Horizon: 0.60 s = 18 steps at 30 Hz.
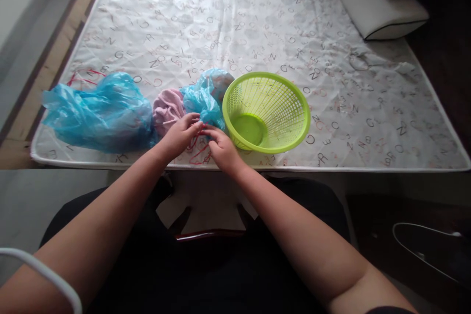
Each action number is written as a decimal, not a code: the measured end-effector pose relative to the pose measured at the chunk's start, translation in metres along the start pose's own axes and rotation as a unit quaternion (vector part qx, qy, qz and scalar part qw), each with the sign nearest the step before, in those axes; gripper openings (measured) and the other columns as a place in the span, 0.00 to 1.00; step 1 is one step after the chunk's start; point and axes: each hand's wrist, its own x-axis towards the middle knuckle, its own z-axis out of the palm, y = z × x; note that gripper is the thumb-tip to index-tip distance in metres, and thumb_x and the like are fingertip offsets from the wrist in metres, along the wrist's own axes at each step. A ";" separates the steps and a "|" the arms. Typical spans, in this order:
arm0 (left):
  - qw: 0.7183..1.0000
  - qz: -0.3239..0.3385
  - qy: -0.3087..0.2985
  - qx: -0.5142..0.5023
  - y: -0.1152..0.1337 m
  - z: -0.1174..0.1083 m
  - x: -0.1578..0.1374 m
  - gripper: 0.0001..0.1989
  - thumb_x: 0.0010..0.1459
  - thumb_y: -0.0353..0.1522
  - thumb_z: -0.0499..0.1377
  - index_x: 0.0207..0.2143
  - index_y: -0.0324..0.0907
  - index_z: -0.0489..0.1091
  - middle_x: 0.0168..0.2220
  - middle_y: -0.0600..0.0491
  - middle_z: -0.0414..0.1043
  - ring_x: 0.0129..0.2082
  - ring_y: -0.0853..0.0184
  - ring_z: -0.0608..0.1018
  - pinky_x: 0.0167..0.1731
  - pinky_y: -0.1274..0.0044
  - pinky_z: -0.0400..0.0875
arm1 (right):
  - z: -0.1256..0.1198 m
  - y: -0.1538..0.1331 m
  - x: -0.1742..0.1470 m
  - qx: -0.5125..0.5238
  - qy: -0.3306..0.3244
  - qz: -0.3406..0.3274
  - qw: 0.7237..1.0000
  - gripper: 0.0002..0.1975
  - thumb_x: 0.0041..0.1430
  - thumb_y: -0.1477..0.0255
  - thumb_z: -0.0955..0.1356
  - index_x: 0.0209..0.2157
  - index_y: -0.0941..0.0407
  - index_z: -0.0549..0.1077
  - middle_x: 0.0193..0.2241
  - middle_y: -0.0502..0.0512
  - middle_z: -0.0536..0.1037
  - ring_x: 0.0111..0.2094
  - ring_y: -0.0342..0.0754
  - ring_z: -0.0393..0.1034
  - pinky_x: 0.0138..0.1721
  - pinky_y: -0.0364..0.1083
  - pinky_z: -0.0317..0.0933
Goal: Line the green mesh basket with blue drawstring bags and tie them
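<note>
My left hand point(181, 133) and my right hand point(223, 149) meet at the mattress's near edge, fingertips close together. Both are closed in a pinch on a red drawstring point(198, 153), whose loops hang below the fingers. The string appears to belong to a small blue plastic bag point(206, 95) just beyond my hands; its contents are hard to make out. A crumpled pink cloth point(168, 108) lies behind my left hand. Close to my right hand, a green plastic basket point(267, 113) is tilted toward me, with nothing inside.
A larger, filled blue plastic bag point(103, 113) with red strings lies at the left. All this rests on a letter-patterned mattress point(368, 122). Pillows point(382, 5) sit at the far right corner. A white cable point(415, 225) shows at lower right.
</note>
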 end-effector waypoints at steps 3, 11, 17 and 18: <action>0.998 -0.048 0.004 -0.047 0.002 -0.003 0.000 0.22 0.56 0.38 0.69 0.53 0.41 0.76 0.45 0.46 0.82 0.45 0.57 0.84 0.44 0.71 0.81 | -0.003 -0.006 -0.004 0.009 -0.017 -0.019 1.000 0.29 0.64 0.81 0.57 0.56 0.54 0.82 0.70 0.54 0.74 0.75 0.45 0.62 0.77 0.49 0.53; 0.991 -0.090 0.006 -0.094 0.006 -0.007 0.001 0.24 0.48 0.38 0.75 0.46 0.39 0.79 0.38 0.49 0.82 0.33 0.65 0.82 0.36 0.74 0.79 | 0.005 0.018 0.000 0.066 0.094 -0.054 0.992 0.14 0.64 0.79 0.62 0.33 0.55 0.79 0.52 0.60 0.82 0.60 0.54 0.75 0.70 0.55 0.63; 0.994 -0.081 0.001 -0.075 0.014 -0.019 -0.001 0.22 0.49 0.41 0.74 0.44 0.39 0.81 0.34 0.50 0.80 0.31 0.64 0.80 0.34 0.73 0.78 | 0.019 0.037 0.004 0.001 0.092 0.008 0.996 0.18 0.65 0.72 0.70 0.55 0.55 0.82 0.72 0.64 0.69 0.76 0.64 0.58 0.78 0.63 0.50; 0.996 -0.073 0.007 -0.052 0.015 -0.027 0.000 0.21 0.49 0.40 0.75 0.43 0.39 0.81 0.33 0.50 0.80 0.32 0.64 0.79 0.35 0.72 0.79 | 0.022 0.040 0.005 -0.005 0.074 0.019 0.997 0.21 0.66 0.71 0.70 0.59 0.55 0.80 0.73 0.64 0.67 0.77 0.64 0.57 0.78 0.64 0.50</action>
